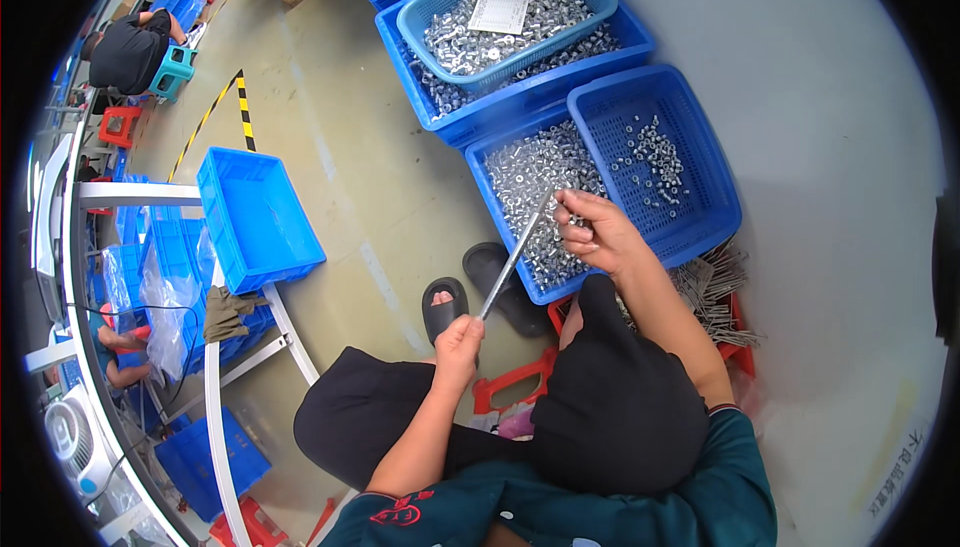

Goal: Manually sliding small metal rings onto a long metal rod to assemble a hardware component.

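Observation:
A thin silvery metal rod (513, 259) slants up and to the right between my hands. My left hand (460, 344) is closed around its lower end, above my lap. At the upper end, my right hand (597, 231) pinches the tip between thumb and fingers, over a blue crate (500, 232) of small shiny metal pieces (535, 172). On that crate's right side rests a blue perforated basket (707, 187) with a scattering of small ring-shaped parts (655, 159). Whether a small part sits on the rod's tip cannot be made out.
Beyond, a light blue basket (500, 75) of metal parts with a paper label (499, 12) stands in another blue crate (455, 132). Many metal rods (708, 297) lie by my right knee. Leftward are a blue bin (262, 217), a white frame (213, 417) and a seated person (128, 55).

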